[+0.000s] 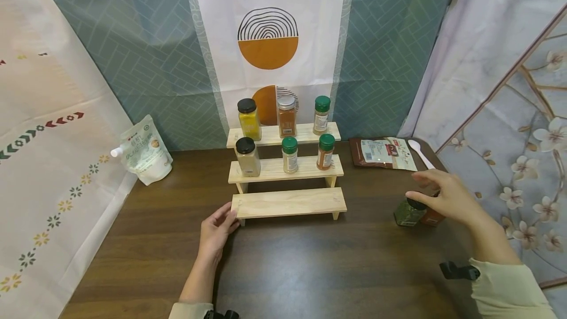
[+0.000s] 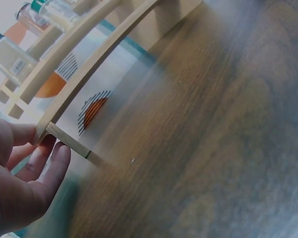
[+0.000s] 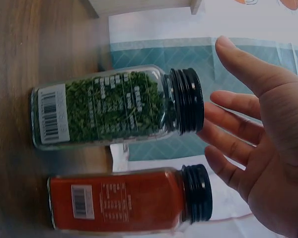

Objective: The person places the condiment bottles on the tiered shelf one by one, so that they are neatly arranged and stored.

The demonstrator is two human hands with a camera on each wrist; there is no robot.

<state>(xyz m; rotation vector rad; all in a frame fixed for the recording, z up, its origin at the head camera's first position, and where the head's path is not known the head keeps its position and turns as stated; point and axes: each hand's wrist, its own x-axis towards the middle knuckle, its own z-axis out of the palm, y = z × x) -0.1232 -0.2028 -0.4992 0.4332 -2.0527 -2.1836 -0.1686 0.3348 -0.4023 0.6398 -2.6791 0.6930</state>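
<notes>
My left hand (image 1: 215,233) holds the left end of the lowest step of a three-step wooden spice rack (image 1: 290,203). The left wrist view shows the thumb on the step's edge and curled fingers (image 2: 62,158) beneath. At the right, my right hand (image 1: 447,193) hovers by the black lid of a jar of green dried herbs (image 3: 114,106). Its thumb and fingers are spread around the lid, with no grip visible. Right beside that jar stands a black-lidded jar of red-orange powder (image 3: 119,201), partly hidden by the hand in the head view.
Several spice jars stand on the upper two steps, among them a yellow jar (image 1: 250,119) and a green-capped jar (image 1: 290,155). A brown-and-white packet (image 1: 383,153) and a white spoon (image 1: 421,154) lie behind my right hand. A spouted pouch (image 1: 146,151) leans at the left.
</notes>
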